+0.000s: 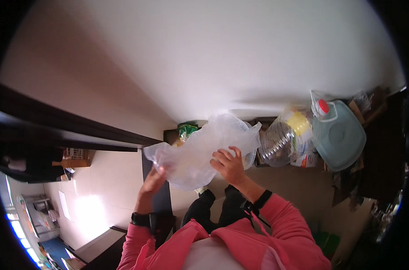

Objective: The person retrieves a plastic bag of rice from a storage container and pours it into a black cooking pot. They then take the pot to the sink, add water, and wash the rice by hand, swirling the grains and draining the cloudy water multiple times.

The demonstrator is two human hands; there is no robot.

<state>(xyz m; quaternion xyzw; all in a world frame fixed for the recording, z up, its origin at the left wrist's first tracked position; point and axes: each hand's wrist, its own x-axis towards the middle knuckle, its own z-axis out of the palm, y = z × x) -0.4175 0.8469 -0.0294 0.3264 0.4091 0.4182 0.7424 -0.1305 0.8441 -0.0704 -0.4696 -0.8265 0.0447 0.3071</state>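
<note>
A thin, translucent plastic bag is spread out between my two hands, above the floor near the wall. My left hand grips the bag's left end, its fingers partly seen through the film. My right hand lies against the right part of the bag with bent fingers; whether it pinches the film is unclear. Behind the bag, a clear plastic container shows in part. A green packet stands beyond the bag's upper left edge.
To the right stand a large clear plastic bottle, a jug's red cap and a pale blue-green plastic lid. Cardboard pieces lie farther right. A dark door frame juts in at left. A white wall rises ahead.
</note>
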